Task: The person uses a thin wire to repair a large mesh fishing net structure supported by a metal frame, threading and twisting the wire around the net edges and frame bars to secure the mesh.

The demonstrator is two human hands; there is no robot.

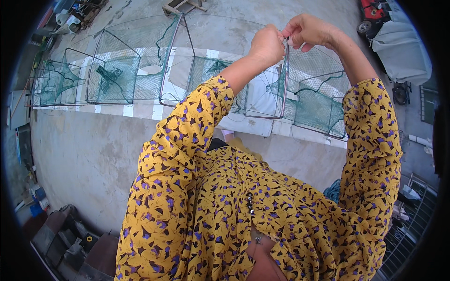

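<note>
A long green net trap (117, 75) with several dark rectangular wire frames stretches from left to right ahead of me. My left hand (267, 45) is closed in a fist at the top corner of one upright frame (286, 84). Close against it, my right hand (307, 33) bends its fingers in a pinch at the same corner. Whatever thin piece lies between the fingertips is too small to make out. Green netting hangs from the frame below both hands.
White sheeting (260, 126) lies under the trap on the concrete floor (84, 154). A wooden stand (184, 5) is at the far side. Far right are a red wheeled machine (373, 11) and a grey cover (402, 49). Brown seats or boxes (101, 255) fill the lower left.
</note>
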